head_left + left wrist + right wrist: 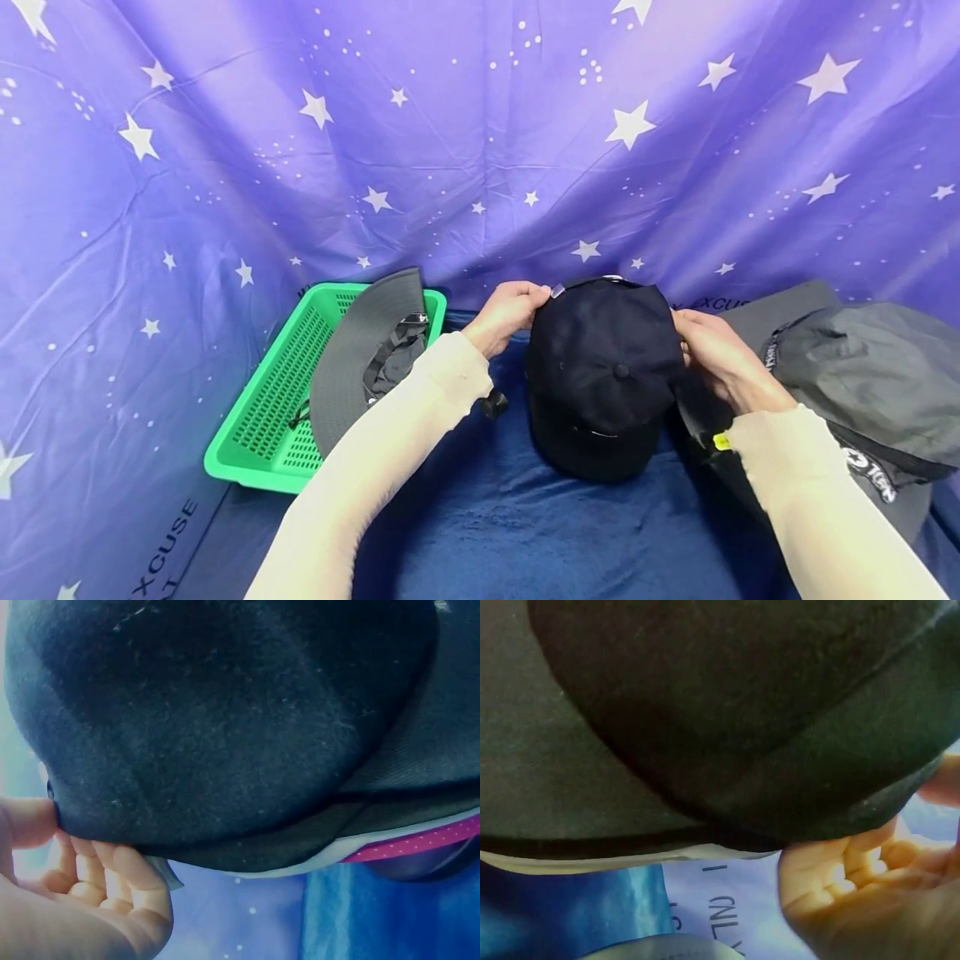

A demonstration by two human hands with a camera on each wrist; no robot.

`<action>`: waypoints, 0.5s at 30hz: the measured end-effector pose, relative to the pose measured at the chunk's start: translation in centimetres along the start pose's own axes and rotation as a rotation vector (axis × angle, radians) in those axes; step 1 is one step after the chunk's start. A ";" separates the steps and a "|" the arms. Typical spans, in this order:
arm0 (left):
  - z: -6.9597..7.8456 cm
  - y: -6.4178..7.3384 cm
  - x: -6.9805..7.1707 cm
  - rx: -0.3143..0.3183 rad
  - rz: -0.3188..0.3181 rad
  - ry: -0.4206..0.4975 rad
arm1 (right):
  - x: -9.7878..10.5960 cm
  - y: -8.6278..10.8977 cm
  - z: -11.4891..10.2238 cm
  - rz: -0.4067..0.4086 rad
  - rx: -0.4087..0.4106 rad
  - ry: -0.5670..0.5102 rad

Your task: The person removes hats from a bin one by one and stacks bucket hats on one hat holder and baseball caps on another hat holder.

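A black baseball cap [607, 350] is held between my two hands over the dark blue cloth, crown up and bill [596, 454] toward me. At its far left edge, my left hand [504, 315] pinches the rim beside a small pale tag. My right hand [716, 354] grips the rim on the opposite side. In the left wrist view, thumb and curled fingers of the left hand [97, 892] close on the cap's edge [202, 750], and a pink dotted inner band shows below. The right wrist view has the right hand's fingers [862, 866] curled under the rim.
On the left, a green plastic basket [243, 475] holds a dark grey brimmed hat [345, 367]. A grey hat [873, 358] with white lettering lies at the right, with a dark item bearing a yellow tag [722, 442] beside it. Purple star-patterned fabric [487, 150] hangs behind.
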State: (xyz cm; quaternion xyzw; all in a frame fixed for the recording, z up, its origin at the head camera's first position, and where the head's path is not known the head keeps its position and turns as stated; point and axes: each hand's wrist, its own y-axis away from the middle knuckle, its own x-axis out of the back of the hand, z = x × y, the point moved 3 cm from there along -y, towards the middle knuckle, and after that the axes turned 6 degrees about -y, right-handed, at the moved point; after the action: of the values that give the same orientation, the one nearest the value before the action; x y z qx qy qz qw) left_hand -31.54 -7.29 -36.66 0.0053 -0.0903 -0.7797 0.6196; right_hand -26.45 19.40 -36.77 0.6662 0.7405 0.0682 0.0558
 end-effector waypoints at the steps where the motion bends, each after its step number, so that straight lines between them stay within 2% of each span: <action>1: 0.0 0.0 -0.1 0.003 0.012 -0.003 | 0.0 0.0 0.0 -0.008 0.014 -0.040; 4: 0.2 0.0 -0.2 0.018 0.049 -0.004 | -0.2 0.0 0.0 0.007 0.082 -0.101; 5: 0.2 0.0 -0.2 0.026 0.065 -0.013 | -0.2 0.0 0.0 0.024 0.106 -0.091; 8: 0.3 0.0 -0.2 0.045 0.112 -0.061 | -0.3 -0.3 -0.1 0.105 0.142 0.059; 11: 0.3 -0.3 -0.5 0.042 0.171 -0.136 | -0.2 -0.7 0.0 0.162 0.132 0.240; 15: 0.5 -0.6 -0.9 -0.008 0.230 -0.246 | -0.2 -1.2 0.2 0.168 0.104 0.321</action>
State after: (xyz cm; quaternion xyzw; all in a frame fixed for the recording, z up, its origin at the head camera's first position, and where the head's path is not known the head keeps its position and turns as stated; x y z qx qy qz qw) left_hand -31.95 -6.24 -36.38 -0.1031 -0.1624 -0.6988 0.6890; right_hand -27.55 19.04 -37.18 0.7083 0.6842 0.1396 -0.1035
